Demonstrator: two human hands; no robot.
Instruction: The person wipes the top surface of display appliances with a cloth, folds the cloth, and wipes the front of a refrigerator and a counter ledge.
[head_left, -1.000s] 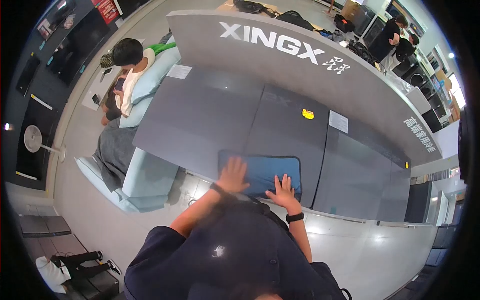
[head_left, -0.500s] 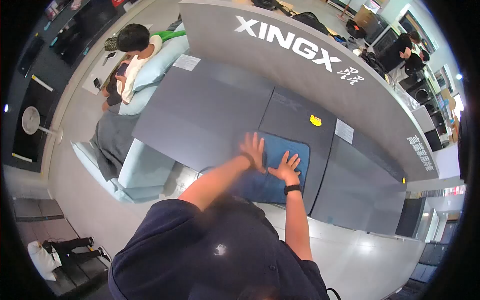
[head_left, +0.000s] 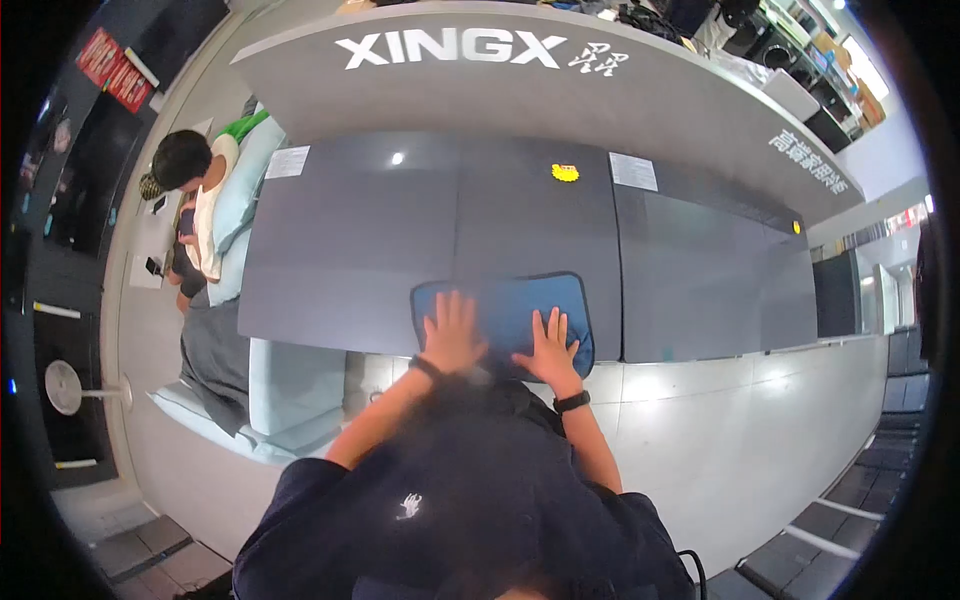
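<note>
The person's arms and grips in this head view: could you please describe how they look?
The left arm and right arm emerge from short sleeves of a dark navy shirt. Each wears a dark wristband; the left grip and right grip are ungloved.

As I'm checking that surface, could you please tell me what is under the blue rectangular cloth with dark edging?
Flat dark-grey panels show beyond the cloth, and a seam between two reaches its far edge; whatever lies directly beneath is covered.

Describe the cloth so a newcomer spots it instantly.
Below the XINGX panel stretch flat grey tops. Near their front edge, beneath the left hand and right hand, lies the cloth. Its deep blue, edged in black, stands out against the plain grey.
</note>
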